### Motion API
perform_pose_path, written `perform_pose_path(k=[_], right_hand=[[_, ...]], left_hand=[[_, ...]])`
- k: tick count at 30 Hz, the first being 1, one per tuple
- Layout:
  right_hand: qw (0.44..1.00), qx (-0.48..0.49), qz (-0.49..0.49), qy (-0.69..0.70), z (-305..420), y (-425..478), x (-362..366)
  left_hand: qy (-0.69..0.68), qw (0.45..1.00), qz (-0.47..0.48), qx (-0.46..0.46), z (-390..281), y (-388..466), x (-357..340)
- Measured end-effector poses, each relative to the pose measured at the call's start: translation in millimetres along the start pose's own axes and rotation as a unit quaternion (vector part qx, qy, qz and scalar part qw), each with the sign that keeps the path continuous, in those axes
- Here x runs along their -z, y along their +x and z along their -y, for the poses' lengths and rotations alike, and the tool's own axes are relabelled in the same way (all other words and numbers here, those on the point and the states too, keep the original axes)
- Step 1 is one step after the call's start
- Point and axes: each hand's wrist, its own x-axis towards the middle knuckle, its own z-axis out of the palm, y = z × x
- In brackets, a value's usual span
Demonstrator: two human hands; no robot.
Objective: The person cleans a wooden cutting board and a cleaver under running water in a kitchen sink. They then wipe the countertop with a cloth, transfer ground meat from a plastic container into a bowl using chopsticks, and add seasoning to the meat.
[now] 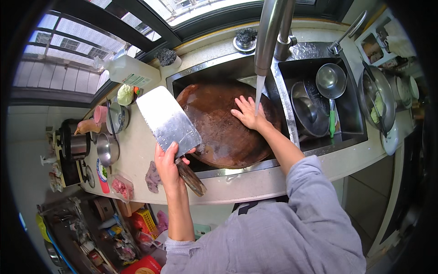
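Note:
My left hand [168, 163] grips a wet Chinese cleaver [169, 120] where its wide steel blade meets the wooden handle [191, 178]. The blade points up and away to the left, over the counter and the sink's left edge. A large round wooden chopping board [219, 137] rests across the left sink basin, its surface wet. On its right part my right hand [251, 112] lies flat, fingers spread. Water runs from the steel faucet [262, 51] onto or just beside this hand.
The right basin [352, 126] holds a steel bowl [308, 113] and a green-handled ladle [331, 82]. A wok [376, 99] stands further right. On the left counter are a rag [154, 176], raw meat in a plastic box [121, 187], a saucepan [107, 149] and a plastic jug [133, 72].

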Motion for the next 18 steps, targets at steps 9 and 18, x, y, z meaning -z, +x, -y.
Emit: perform_pose_path(k=[9, 18], right_hand=[[0.973, 0.225, 0.02, 0.05, 91.3, 8.8, -7.0], [0.996, -0.087, -0.028, 0.016, -25.7, -22.8, 6.7]], left_hand=[[-0.013, 0.999, -0.031, -0.005, 6.9, -4.3, -2.5], [-0.043, 0.999, -0.02, 0.007, 16.4, -6.5, 2.6]])
